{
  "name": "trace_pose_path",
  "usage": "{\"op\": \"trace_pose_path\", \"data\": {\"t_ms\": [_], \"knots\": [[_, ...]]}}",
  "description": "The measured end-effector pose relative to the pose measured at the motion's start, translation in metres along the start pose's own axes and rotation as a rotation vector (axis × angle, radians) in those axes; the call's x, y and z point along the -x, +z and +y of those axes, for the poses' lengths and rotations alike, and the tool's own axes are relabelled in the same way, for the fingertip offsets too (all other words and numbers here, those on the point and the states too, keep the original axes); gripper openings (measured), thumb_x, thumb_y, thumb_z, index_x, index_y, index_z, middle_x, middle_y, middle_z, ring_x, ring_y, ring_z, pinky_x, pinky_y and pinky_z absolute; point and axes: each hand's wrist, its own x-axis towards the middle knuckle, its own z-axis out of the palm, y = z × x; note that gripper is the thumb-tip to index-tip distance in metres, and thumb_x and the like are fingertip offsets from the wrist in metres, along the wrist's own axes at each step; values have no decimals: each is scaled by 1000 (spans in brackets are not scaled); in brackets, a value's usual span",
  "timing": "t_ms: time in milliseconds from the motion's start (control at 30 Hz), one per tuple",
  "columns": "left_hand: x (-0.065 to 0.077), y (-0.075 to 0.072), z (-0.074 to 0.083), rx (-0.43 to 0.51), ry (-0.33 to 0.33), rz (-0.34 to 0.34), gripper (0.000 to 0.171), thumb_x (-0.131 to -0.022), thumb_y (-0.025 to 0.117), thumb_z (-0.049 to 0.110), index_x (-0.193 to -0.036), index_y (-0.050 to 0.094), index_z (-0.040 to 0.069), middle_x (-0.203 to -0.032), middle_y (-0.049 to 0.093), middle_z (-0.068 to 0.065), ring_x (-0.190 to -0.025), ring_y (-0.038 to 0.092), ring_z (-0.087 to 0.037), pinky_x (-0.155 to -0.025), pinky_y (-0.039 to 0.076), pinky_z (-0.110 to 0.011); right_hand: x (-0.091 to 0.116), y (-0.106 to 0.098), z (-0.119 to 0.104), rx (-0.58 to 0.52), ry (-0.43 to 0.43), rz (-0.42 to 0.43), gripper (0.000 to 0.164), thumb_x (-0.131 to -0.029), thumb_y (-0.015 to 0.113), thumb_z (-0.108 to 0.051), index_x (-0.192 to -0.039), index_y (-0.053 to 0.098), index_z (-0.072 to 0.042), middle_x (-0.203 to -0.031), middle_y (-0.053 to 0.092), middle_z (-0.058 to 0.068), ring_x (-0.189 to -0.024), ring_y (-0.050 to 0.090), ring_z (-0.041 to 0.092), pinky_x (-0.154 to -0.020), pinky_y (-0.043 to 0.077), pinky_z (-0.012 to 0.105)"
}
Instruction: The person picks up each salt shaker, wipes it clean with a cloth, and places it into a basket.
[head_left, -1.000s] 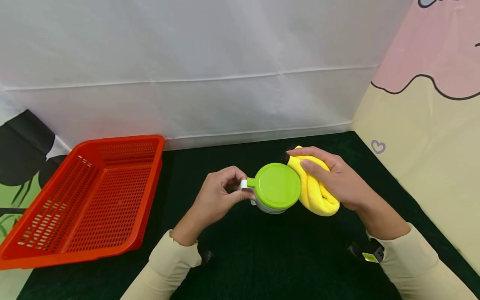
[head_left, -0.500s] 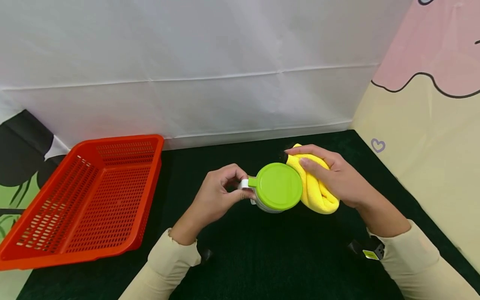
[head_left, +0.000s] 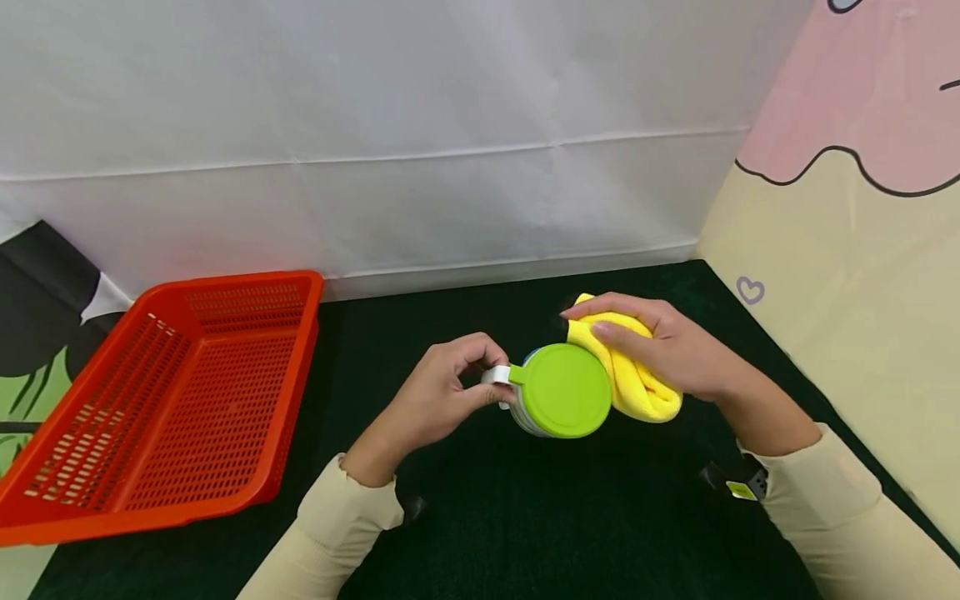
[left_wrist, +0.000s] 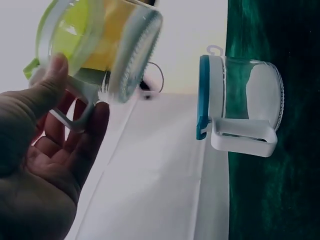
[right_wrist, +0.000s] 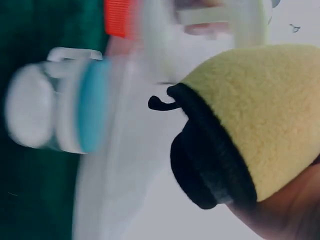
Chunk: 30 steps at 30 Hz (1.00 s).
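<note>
My left hand pinches the white handle of a clear jar with a green lid. In the left wrist view this jar is tilted, raised above the dark green tabletop. A folded yellow cloth with black edging is gripped in my right hand, right at the jar's right side. Part of the cloth hides my right fingers in the right wrist view. A second jar with a blue lid and white handle stands on the tabletop, mostly hidden beneath the green-lidded one in the head view.
A red perforated plastic basket stands on the left of the dark green tabletop. White sheeting borders the back, and a patterned cream and pink sheet rises along the right.
The green-lidded jar has shifted slightly down and to the right and tilted, uncovering a sliver of blue lid. My right hand and the cloth have moved a little left over the jar's far edge.
</note>
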Motion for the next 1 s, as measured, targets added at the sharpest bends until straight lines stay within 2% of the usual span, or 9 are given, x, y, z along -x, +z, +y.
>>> {"op": "trace_pose_path", "data": {"t_ms": [67,133,300,367,567,633,733,833,1000], "knots": [[0,0,0,-12,-7,-14,18,-91,79,8,-103,67,14,-104,65,5,-93,59,-17,-81,54,-38,-1,-4,-7,33,-42,-22,31,-110,51,-17,-139,60,-18,-122,57,13,-65,64,32,-59,59,38],[1,0,0,0,-1,-20,17,-92,78,6,-104,67,14,-104,65,4,-92,59,-18,-81,55,-37,-4,-4,-8,29,-45,-72,31,-110,49,-16,-139,61,-17,-122,57,14,-66,64,33,-60,59,39],[3,-1,4,68,38,-53,19,-91,78,4,-104,68,11,-103,67,1,-91,61,-21,-85,57,-36,-11,4,8,-22,40,-196,32,-112,46,-16,-140,60,-14,-125,58,15,-76,67,33,-67,61,42],[3,-1,3,82,42,-63,19,-90,79,3,-104,68,11,-102,67,1,-91,61,-21,-85,57,-37,-11,4,9,-27,33,-213,32,-111,47,-16,-140,61,-14,-126,58,14,-77,67,32,-67,61,41],[2,-3,1,87,46,-51,18,-92,77,1,-104,68,11,-103,67,1,-93,62,-20,-88,58,-39,-5,-11,-5,-71,-114,-226,32,-110,45,-8,-138,62,-12,-121,55,19,-67,64,32,-60,60,38],[2,-3,3,100,62,-59,18,-92,77,1,-103,68,11,-102,67,1,-92,61,-21,-87,58,-39,-6,-12,-3,-95,-115,-255,33,-110,43,-7,-138,61,-11,-114,56,20,-66,65,32,-59,60,39],[2,-2,5,132,83,-84,17,-91,77,0,-102,68,10,-101,67,0,-90,61,-22,-85,58,-39,-8,-8,8,-127,-60,-301,34,-111,42,-8,-139,60,-12,-103,59,21,-66,67,34,-60,61,42],[2,0,4,158,93,-110,17,-91,76,-2,-101,67,9,-100,67,-1,-89,63,-23,-84,59,-39,-11,-3,18,-141,-32,-338,33,-111,42,-8,-139,60,-14,-101,60,20,-68,68,34,-62,61,44],[2,0,1,162,85,-119,18,-90,76,-4,-99,67,9,-99,67,-1,-89,63,-23,-83,58,-38,-8,-8,16,-160,-113,-339,33,-110,44,-5,-138,59,-14,-102,58,18,-67,66,32,-60,60,39]]}}
